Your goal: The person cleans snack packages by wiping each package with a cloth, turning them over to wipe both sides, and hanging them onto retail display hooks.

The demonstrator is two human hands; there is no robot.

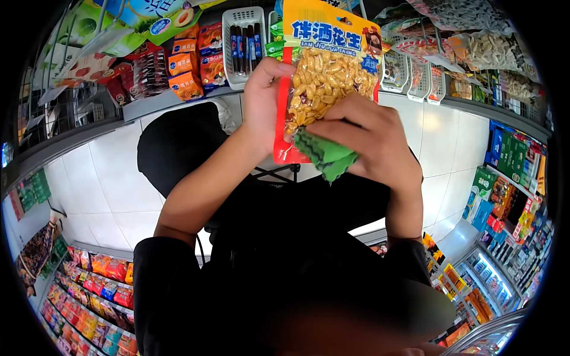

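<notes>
A yellow and red bag of peanuts [326, 77] with a clear front is held upright before the shelf. My left hand [265, 98] grips its left edge, with the thumb on the front and the other fingers hidden behind. My right hand [371, 136] is closed on a folded green cloth [326, 155], which lies against the lower front of the bag. The fingers of that hand cover part of the peanuts.
Behind the bag runs a shelf with a white basket [228, 44] of dark slim packs, orange snack packs [185, 74] and more white baskets [396, 72]. Snack racks [98, 285] stand at lower left, and a lit cooler [487, 276] at lower right.
</notes>
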